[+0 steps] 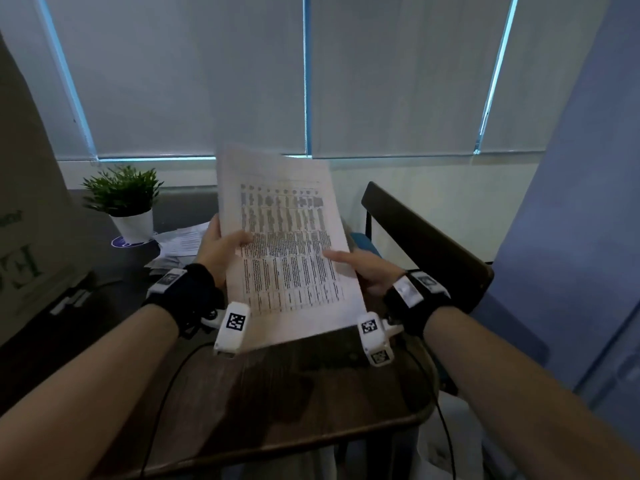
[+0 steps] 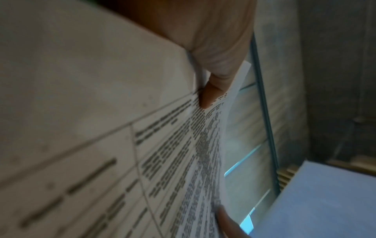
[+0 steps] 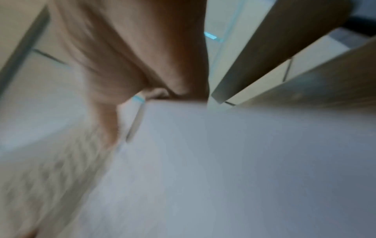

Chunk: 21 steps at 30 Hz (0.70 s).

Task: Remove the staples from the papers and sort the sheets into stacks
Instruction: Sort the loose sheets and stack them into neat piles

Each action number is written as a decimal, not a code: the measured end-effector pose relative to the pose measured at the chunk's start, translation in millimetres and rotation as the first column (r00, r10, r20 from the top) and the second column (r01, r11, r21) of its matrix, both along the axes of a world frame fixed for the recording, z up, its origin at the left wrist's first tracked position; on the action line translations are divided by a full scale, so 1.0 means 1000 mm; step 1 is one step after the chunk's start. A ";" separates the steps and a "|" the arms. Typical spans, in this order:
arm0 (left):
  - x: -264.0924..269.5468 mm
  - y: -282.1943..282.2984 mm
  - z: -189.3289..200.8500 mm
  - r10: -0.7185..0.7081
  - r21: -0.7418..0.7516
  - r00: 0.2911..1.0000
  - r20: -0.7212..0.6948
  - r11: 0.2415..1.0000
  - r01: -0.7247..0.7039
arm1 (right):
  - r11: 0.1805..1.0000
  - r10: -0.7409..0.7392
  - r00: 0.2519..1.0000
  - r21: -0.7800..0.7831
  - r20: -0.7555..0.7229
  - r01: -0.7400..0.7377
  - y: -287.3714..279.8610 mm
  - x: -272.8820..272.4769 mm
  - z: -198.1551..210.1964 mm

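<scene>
The person is holding a printed sheaf of papers [image 1: 284, 244] up in the air above a dark wooden table [image 1: 311, 393], tilted toward the head camera. The left hand [image 1: 221, 251] is pinching its left edge, thumb lying on the printed table; the right hand [image 1: 363, 268] is gripping the right edge, thumb on top and fingers behind. The left wrist view is showing that thumb pressing on the blurred print. Behind, grey roller blinds [image 1: 190, 74] are covering the windows, with thin strips of daylight showing at their edges. A small potted plant [image 1: 126, 202] is standing on the dark surface to the left, near loose sheets [image 1: 180, 244]. A dark chair back [image 1: 426, 244] is rising to the right, beside a blue partition [image 1: 581, 202]
</scene>
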<state>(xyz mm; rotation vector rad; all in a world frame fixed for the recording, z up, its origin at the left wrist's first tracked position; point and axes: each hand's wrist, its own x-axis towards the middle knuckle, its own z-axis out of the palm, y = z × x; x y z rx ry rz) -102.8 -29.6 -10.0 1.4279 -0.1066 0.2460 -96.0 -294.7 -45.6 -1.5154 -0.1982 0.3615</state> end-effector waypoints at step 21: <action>0.008 -0.022 -0.008 0.199 -0.010 0.980 0.033 0.980 -0.198 | 0.923 -0.384 0.833 0.184 0.399 0.337 0.037 0.011 0.010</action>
